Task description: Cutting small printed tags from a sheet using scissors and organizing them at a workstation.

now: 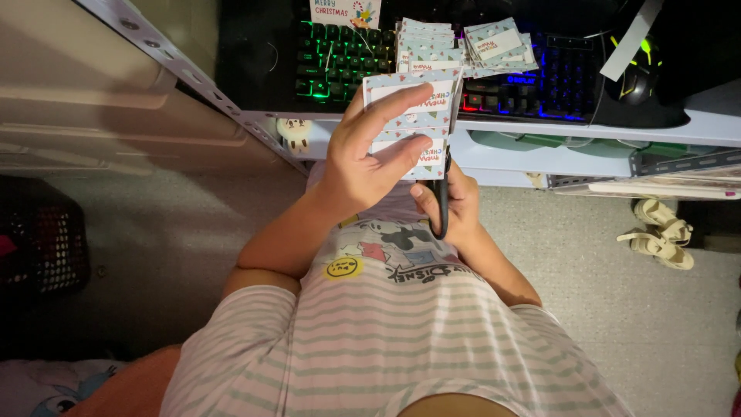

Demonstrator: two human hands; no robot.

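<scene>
Head view, looking down: the left hand (363,158) pinches a sheet of printed gift tags (409,116) between thumb and fingers, just before the desk (540,143). The right hand (455,208) below has its grip closed around black scissors (441,197), whose blades meet the sheet's right edge. Cut tags (494,45) lie piled on a backlit keyboard (332,66).

This looks like a room in a home, set up as a computer corner. At 12 o'clock a keyboard (432,73) with glowing coloured keys lies on a pale table (540,131), and a dark mouse (637,77) sits at 1 o'clock beside it. Grey carpet floor (602,293) spreads below. A pair of pale sandals (660,232) lies on it at 3 o'clock, and a dark mesh basket (46,247) stands at 9 o'clock.
</scene>
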